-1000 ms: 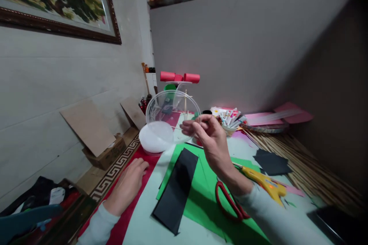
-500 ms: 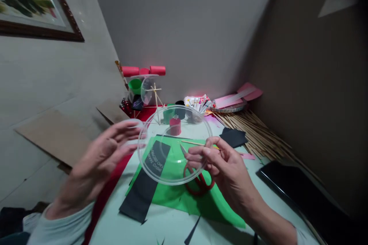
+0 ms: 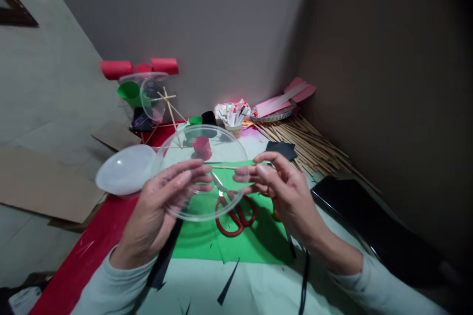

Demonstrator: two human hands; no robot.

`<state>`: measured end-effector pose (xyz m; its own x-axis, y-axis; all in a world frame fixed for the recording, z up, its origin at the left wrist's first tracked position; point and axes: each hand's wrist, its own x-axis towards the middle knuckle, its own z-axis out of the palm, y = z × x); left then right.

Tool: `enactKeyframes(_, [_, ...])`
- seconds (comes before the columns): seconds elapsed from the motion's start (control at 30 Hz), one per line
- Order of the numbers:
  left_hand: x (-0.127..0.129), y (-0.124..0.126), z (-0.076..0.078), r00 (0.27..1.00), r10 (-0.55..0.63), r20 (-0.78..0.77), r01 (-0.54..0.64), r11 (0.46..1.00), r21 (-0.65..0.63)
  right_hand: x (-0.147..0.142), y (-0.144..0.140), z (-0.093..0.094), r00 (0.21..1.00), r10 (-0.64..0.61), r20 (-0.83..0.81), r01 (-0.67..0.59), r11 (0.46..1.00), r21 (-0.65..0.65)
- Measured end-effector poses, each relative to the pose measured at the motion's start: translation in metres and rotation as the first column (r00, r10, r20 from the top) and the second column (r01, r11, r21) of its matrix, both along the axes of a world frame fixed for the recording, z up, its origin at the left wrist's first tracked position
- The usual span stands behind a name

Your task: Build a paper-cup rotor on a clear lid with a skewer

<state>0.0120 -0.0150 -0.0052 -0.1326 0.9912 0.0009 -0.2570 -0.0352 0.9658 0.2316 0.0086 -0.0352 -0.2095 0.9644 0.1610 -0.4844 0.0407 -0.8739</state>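
Between my hands, above the table, is a round clear plastic lid (image 3: 204, 218). My right hand (image 3: 288, 192) is closed at its right rim, and a thin wooden stick (image 3: 224, 167) reaches from these fingers toward the left hand. My left hand (image 3: 158, 202) overlaps the lid's left side, fingers stretched out and blurred; I cannot tell how firmly it touches the lid. Below lie red-handled scissors (image 3: 236, 214), blades slightly apart, on green paper (image 3: 254, 248). A red paper roll (image 3: 201, 147) shows through the lid.
A translucent white bowl (image 3: 125, 170) sits at the left edge. Wooden sticks (image 3: 310, 147) and a black glossy object (image 3: 354, 211) lie on the right. Markers (image 3: 234, 114) stand in a cup at the back. A stick-and-paper model (image 3: 166, 96) stands back left.
My left hand has come in from the left to overlap the lid. The right hand keeps hold at the lid's right side. The view has turned right and down, showing the scissors more fully.
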Motion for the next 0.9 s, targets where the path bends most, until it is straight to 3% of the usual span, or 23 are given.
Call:
enactKeyframes(0.1, [-0.014, -0.001, 0.000, 0.988, 0.148, -0.034, -0.147, 0.988, 0.050, 0.013, 0.007, 0.008, 0.973, -0.187, 0.134, 0.169, 0.976, 0.135])
enactKeyframes(0.17, [-0.022, -0.003, 0.002, 0.966, 0.254, -0.040, -0.251, 0.966, 0.067, 0.023, 0.011, 0.016, 0.922, -0.331, 0.198, 0.278, 0.926, 0.256])
enactKeyframes(0.3, [-0.032, -0.010, 0.001, 0.929, 0.369, -0.017, -0.368, 0.929, 0.030, 0.040, 0.016, 0.029, 0.776, -0.575, 0.260, 0.413, 0.775, 0.478])
enactKeyframes(0.37, [-0.033, -0.012, -0.001, 0.925, 0.378, -0.031, -0.377, 0.926, 0.033, 0.048, 0.017, 0.029, 0.647, -0.641, 0.412, 0.372, 0.737, 0.564])
enactKeyframes(0.43, [-0.033, -0.014, -0.004, 0.923, 0.379, -0.067, -0.375, 0.925, 0.056, 0.055, 0.018, 0.025, 0.446, -0.641, 0.625, 0.255, 0.760, 0.598])
enactKeyframes(0.53, [-0.029, -0.015, -0.005, 0.913, 0.398, -0.092, -0.392, 0.916, 0.083, 0.063, 0.017, 0.011, 0.144, -0.541, 0.829, 0.089, 0.841, 0.533])
enactKeyframes(0.67, [-0.022, -0.015, 0.001, 0.880, 0.472, -0.060, -0.466, 0.880, 0.092, 0.053, 0.010, -0.011, -0.116, -0.403, 0.908, -0.001, 0.914, 0.406])
enactKeyframes(0.77, [-0.022, -0.015, 0.002, 0.894, 0.448, -0.033, -0.444, 0.892, 0.083, 0.040, 0.003, -0.024, -0.184, -0.338, 0.923, -0.026, 0.940, 0.340])
enactKeyframes(0.9, [-0.027, -0.014, -0.003, 0.908, 0.419, 0.014, -0.417, 0.899, 0.137, 0.035, 0.002, -0.033, -0.128, -0.280, 0.951, 0.015, 0.959, 0.284])
